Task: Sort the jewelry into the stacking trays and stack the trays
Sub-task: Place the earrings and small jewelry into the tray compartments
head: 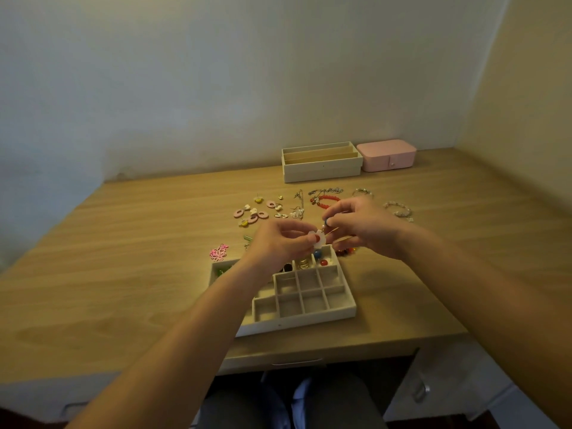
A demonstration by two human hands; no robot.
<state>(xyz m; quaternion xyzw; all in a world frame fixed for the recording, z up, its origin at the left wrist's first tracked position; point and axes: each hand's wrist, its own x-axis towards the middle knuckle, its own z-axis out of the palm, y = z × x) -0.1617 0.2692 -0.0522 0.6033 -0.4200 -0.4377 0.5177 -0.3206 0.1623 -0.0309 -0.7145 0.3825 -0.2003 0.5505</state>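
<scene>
Just above the far edge of the tray (pixel 297 324), both hands meet over one earring (pixel 318 239). Its clearest part is a flat white flower shape with a red spot that may be part of it or a fingernail. The fingers (pixel 294 235) of the left hand (pixel 280 243) pinch this flower. The right hand (pixel 362 226) pinches a small blue and pinkish bit at the earring's upper end, and thin gold stems slant out under its fingers. How these parts join is too small to tell.

The tray is pale, split into many small square cells, and sits near the front edge of the bench (pixel 123 258). Its far row holds a blue bead (pixel 317 253), a red bead (pixel 323 262), gold rings (pixel 305 263) and a dark piece. The left forearm crosses the tray's left half and hides those cells.

Loose jewelry lies beyond the hands: pink hoops (pixel 251 214), a red bracelet (pixel 328 200), a pearly bracelet (pixel 399 209) and a chain (pixel 325 191). A pink knot (pixel 219 252) lies left of the tray. The right hand partly covers some red and orange beads by the tray's far right corner.

At the back, two stacked trays (pixel 322 173) with long slots on top stand just beside a pink box (pixel 387 156). The smallest pieces are blurred.
</scene>
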